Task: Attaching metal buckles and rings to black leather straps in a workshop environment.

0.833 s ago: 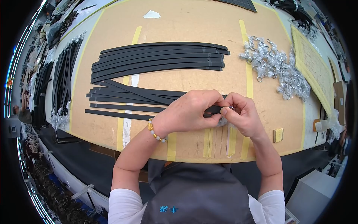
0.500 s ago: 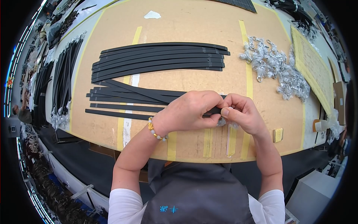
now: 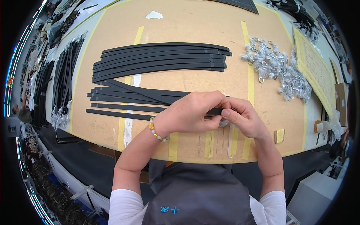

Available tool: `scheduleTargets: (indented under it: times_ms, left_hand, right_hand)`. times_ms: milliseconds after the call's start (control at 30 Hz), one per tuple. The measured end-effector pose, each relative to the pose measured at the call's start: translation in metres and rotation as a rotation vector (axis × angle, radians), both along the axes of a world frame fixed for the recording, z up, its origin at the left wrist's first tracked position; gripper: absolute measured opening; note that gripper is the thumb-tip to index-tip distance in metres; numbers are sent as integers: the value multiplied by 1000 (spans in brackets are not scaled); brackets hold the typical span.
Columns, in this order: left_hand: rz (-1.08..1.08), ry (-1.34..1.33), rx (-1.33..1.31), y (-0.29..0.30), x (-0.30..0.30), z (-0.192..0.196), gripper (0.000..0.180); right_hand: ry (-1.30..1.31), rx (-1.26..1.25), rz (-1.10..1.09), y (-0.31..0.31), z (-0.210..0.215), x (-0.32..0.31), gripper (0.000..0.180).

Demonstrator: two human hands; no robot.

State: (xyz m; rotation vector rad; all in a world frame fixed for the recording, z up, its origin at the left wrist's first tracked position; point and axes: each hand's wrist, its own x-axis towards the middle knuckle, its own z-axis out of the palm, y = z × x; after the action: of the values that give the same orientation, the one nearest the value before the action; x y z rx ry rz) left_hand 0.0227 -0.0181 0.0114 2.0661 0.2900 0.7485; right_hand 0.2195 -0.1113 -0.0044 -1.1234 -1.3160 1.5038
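Left hand: Your left hand (image 3: pixel 193 112) is palm down over the bench (image 3: pixel 195 148), its fingers (image 3: pixel 215 122) pinching a black strap (image 3: pixel 215 111).
Right hand: Your right hand (image 3: pixel 246 117) is just beside it, thumb and bent index closed on the end of that strap.
Held strap: It is above the near half of the bench, its dark end showing between your two hands; you cannot tell how far it runs beneath your left hand.
Wrapped piece: A bit of clear plastic (image 3: pixel 224 123) shows just below your fingers; what is inside is too small to tell.
Near straps: A loose group (image 3: pixel 123 98) runs out to the left from beneath your left hand, one lying slantwise over others.
Far straps: Another group (image 3: pixel 161 60) lies beyond your hands, side by side, roughly parallel.
Hooks: A pile of metal hooks (image 3: pixel 275 65) in clear wrap sits to your right, near a yellow-edged board (image 3: pixel 314 62).
Block: A small yellow block (image 3: pixel 279 136) rests right of your right hand.
Wrist: You wear a beaded bracelet (image 3: pixel 152 126) on your left wrist.
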Motion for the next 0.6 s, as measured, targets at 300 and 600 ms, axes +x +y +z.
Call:
scheduleTargets:
  times_ms: [300, 600]
  left_hand:
    - [-106, 69, -263, -1, -6, 2, 35]
    - [-65, 31, -431, 5, -13, 12, 30]
  right_hand:
    - [68, 36, -21, -4, 10, -12, 21]
    - [254, -118, 110, -1, 9, 8, 24]
